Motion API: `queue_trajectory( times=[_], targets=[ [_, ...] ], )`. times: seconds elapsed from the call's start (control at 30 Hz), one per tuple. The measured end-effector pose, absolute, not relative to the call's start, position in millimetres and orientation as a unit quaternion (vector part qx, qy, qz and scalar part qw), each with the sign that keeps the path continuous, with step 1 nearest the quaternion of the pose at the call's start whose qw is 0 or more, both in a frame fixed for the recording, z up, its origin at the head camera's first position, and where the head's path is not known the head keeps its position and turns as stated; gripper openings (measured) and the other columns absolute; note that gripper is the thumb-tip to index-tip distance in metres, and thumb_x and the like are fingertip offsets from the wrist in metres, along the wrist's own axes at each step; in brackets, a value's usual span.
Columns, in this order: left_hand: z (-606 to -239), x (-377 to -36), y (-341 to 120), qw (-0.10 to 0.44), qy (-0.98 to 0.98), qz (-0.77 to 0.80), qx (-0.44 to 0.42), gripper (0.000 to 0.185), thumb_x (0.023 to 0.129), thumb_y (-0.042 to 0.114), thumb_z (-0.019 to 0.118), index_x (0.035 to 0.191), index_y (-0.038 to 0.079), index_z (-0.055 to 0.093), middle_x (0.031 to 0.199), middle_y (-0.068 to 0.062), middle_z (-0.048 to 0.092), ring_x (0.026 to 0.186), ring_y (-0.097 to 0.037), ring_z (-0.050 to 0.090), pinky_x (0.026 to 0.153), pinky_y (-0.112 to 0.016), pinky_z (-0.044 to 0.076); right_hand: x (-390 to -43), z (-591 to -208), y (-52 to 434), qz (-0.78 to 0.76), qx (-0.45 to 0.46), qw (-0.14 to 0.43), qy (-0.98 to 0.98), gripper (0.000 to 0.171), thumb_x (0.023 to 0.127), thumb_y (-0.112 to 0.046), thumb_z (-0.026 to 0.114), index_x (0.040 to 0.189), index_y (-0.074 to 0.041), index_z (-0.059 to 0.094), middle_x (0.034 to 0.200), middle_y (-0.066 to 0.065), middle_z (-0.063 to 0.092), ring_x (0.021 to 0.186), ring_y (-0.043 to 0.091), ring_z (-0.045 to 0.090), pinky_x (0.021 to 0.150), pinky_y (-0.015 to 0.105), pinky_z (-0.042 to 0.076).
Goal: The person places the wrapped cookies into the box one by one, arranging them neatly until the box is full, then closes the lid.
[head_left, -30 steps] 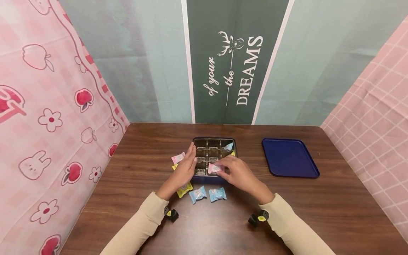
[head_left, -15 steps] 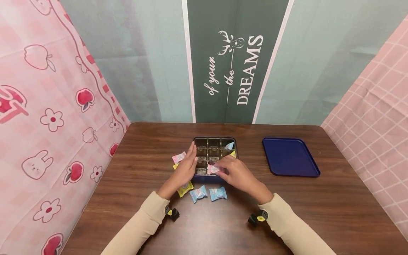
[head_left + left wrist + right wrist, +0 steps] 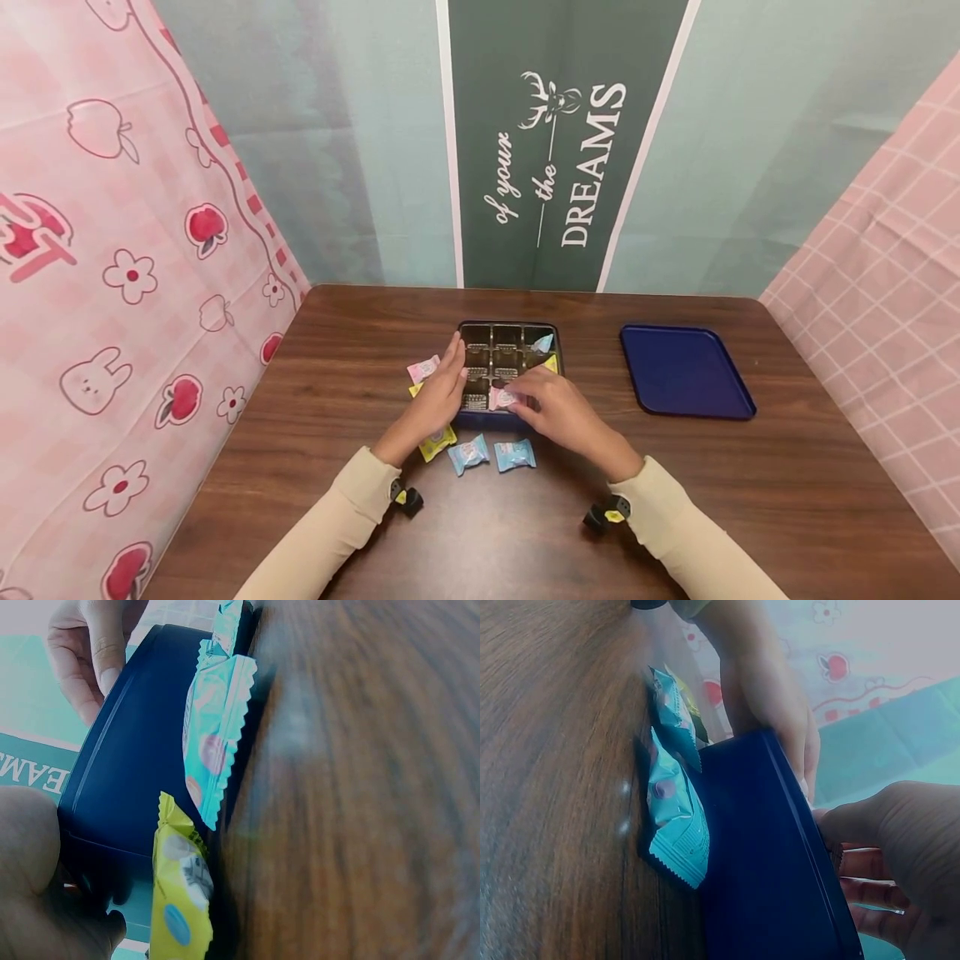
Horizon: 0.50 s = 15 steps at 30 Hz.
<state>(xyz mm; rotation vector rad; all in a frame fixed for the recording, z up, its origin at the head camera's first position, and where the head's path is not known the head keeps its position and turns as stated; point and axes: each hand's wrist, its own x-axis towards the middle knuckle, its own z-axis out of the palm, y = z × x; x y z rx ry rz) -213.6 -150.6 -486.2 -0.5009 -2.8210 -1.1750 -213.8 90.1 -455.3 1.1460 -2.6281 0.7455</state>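
Now the right hand (image 3: 558, 410), pinching a pink candy (image 3: 501, 398) over the box (image 3: 551, 335) that the flat left hand (image 3: 433, 402) steadies, seems mid-placement: seat it in the cell beneath, then let go.

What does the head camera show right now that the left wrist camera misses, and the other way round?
Only the head view shows the pink candy pinched by the right hand over the compartment box, the blue and yellow candies already in its far right cells, and the blue lid lying apart. Only the left wrist view shows the box's outer side wall close up. Both show the left hand at the box and wrapped candies on the table beside it.
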Motion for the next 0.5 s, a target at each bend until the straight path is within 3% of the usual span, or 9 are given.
queue_trajectory(
  times=[0.5],
  targets=[
    [-484.8,-212.6,-150.8,0.026,-0.911,-0.378,-0.165,0.054,0.111,0.015,0.035,0.158,-0.007,0.019,0.17,-0.016,0.006,0.149,-0.034,0.027,0.119,-0.049,0.027,-213.4,-456.3,89.4,0.252,0.388,0.094,-0.881,0.024,0.089,-0.02,0.081,0.109,-0.007,0.078,0.099,0.002,0.074,0.094,0.016,0.065,0.082,0.037,0.057]
  ],
)
